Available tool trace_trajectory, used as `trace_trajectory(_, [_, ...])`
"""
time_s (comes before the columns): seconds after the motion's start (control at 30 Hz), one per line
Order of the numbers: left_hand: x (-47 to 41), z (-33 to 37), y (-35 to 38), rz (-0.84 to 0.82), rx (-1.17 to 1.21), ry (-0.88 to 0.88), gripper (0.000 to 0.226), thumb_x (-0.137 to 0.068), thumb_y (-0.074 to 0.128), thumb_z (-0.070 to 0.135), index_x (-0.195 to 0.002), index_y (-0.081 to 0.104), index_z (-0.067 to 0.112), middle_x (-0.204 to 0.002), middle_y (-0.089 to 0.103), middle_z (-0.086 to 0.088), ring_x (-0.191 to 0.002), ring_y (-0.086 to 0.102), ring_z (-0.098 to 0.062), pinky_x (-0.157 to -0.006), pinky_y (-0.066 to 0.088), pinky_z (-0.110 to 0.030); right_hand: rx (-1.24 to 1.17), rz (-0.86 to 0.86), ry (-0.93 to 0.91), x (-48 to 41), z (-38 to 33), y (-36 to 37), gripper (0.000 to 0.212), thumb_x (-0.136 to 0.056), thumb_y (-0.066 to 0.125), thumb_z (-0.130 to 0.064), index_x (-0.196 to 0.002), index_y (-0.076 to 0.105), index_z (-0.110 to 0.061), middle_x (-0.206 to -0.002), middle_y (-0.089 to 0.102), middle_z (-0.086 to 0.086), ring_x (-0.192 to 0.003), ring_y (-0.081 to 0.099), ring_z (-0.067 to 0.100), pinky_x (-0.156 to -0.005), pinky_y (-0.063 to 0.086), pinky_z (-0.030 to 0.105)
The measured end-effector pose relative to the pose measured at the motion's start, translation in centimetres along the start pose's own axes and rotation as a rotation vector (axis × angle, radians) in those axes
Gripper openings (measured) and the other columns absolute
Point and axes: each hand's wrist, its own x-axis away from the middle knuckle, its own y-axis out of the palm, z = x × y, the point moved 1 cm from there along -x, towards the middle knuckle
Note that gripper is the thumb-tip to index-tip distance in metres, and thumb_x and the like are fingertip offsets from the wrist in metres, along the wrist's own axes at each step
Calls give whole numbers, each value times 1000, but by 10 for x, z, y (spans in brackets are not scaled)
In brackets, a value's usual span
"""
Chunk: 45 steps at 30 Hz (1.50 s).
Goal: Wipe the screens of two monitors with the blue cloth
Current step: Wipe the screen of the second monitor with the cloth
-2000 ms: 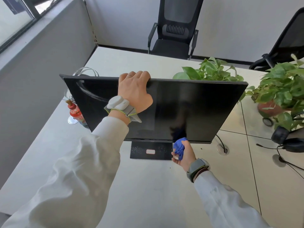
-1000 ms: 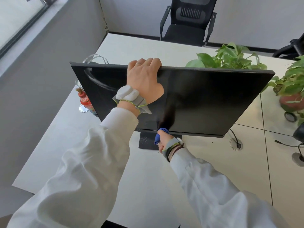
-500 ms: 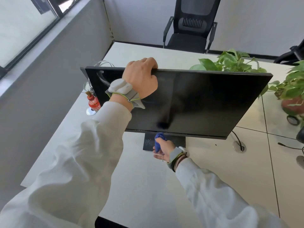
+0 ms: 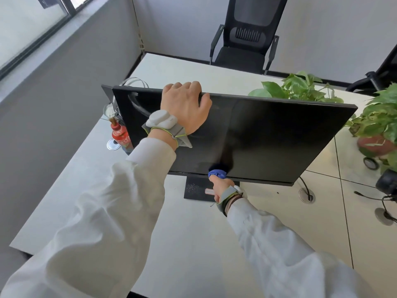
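Note:
A black monitor (image 4: 279,134) stands on a white desk (image 4: 193,244), its dark screen tilted back toward me. My left hand (image 4: 184,106) grips the monitor's top edge left of centre, fingers curled over the rim. My right hand (image 4: 219,186) holds a bunched blue cloth (image 4: 217,174) and presses it against the bottom edge of the screen near the middle. The monitor's flat black base (image 4: 195,188) shows under the screen. Only one monitor is in view.
A red bottle (image 4: 120,135) and a glass item stand behind the monitor's left side. Potted green plants (image 4: 300,87) (image 4: 380,119) sit at the back right. Cables run into desk grommets (image 4: 307,197). A black chair (image 4: 245,37) stands beyond the desk; a grey partition runs along the left.
My right hand with the blue cloth has slid left along the screen's bottom edge, from right of centre to the middle. My left hand has stayed on the top edge.

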Motion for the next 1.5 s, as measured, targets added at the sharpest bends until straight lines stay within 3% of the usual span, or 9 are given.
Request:
trace_trajectory(0.17, [1,1,2,26,-13,2,34,-88,27,41,-80,49,15,-72,52,3,-71,46,-23,-87,35,-37,-16,34,-79,3,-18,6,26,-67,65,-32,-74,47,-14,-81,57,9,-63,48,24,-46,41,22])
trace_trajectory(0.3, [2,0,6,61,4,0,30,-88,31,38,-80,48,15,-70,50,1,-69,44,-22,-87,34,-36,36,36,-128,13,-33,-4,26,-75,63,-30,-71,41,-16,-65,44,6,-54,39,21,-49,32,25])
trace_trajectory(0.53, [1,-1,7,78,0,7,29,-86,30,37,-80,48,15,-69,49,2,-68,44,-22,-88,35,-36,33,-122,76,10,-18,-6,27,-93,52,-19,-67,45,-17,-46,32,-6,-27,23,7,-35,18,11])
trace_trajectory(0.73, [2,-1,8,86,19,-3,26,-85,31,34,-80,48,15,-70,49,1,-69,43,-21,-88,32,-34,-58,-83,-113,31,-50,2,29,-88,53,-19,-66,33,-22,-51,29,-5,-35,21,9,-38,18,13])
trace_trajectory(0.87, [0,-1,9,88,16,4,24,-84,32,32,-79,47,14,-69,48,2,-69,42,-22,-86,30,-33,-15,-98,-48,33,-49,-5,27,-92,51,-20,-71,33,-20,-49,38,-3,-30,29,9,-31,24,12])
trace_trajectory(1.0, [3,-2,8,96,15,6,23,-82,32,31,-79,47,14,-69,48,1,-70,42,-23,-87,31,-34,85,-87,18,26,-30,-12,19,-90,55,-19,-76,42,-15,-66,42,4,-27,40,10,-28,31,13])
trace_trajectory(1.17, [2,-2,7,88,24,1,25,-83,30,32,-81,48,14,-71,50,0,-71,44,-22,-89,32,-35,-42,-202,6,44,-66,-8,34,-94,48,-20,-65,30,-23,-43,31,-7,-24,24,7,-33,17,10])
trace_trajectory(1.3, [1,1,8,80,14,8,27,-83,29,32,-82,49,14,-72,50,-1,-72,44,-23,-90,32,-35,-164,-282,-81,57,-99,-8,39,-92,52,-20,-59,34,-24,-51,27,-9,-36,18,7,-38,11,15])
trace_trajectory(1.5, [1,-2,6,61,0,15,28,-82,27,32,-83,49,14,-73,51,0,-73,45,-23,-90,31,-35,-51,-208,65,34,-56,-5,39,-92,50,-20,-60,28,-24,-43,24,-10,-31,17,6,-39,11,11])
